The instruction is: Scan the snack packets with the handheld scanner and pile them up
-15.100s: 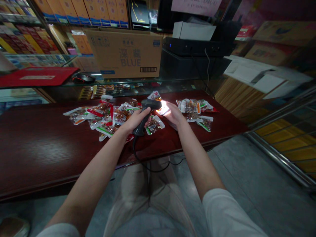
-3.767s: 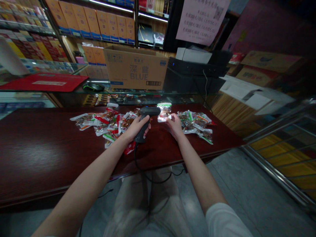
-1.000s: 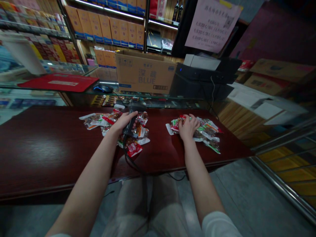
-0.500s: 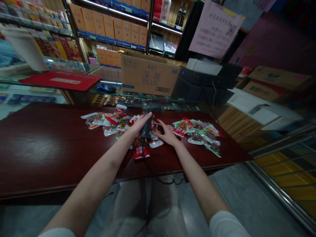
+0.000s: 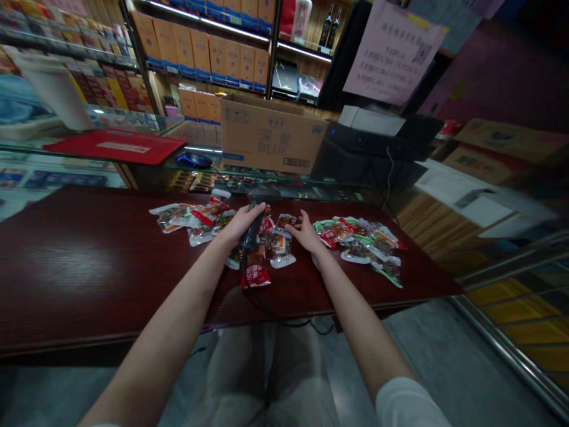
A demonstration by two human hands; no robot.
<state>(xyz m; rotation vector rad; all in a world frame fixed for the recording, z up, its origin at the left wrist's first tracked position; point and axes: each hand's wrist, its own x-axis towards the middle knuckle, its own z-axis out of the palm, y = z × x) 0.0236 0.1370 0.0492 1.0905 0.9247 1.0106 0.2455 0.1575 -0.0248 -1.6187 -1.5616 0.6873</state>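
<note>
My left hand [image 5: 242, 224] is wrapped around the handle of a black barcode scanner [image 5: 252, 230], its cable hanging toward me. The scanner's head points away over a middle group of small clear snack packets [image 5: 281, 244]. A red snack packet [image 5: 256, 275] lies below the scanner. My right hand [image 5: 306, 233] has thumb and fingers apart, at the right side of the middle group. Its thumb is close to a small brown packet [image 5: 285, 222]; whether it touches cannot be made out.
More snack packets lie in a left pile [image 5: 198, 219] and a right pile [image 5: 362, 240] on the dark red table [image 5: 98, 261]. Behind stand a cardboard box [image 5: 273, 133], a mouse [image 5: 194, 160], a red mat [image 5: 118, 146] and a black printer [image 5: 368, 142]. The scanner cable [image 5: 284, 321] droops at the front edge.
My left hand has moved a little left with the scanner. My right hand has shifted slightly right, fingers raised, and the brown packet by its thumb shows more clearly. The camera view has shifted slightly.
</note>
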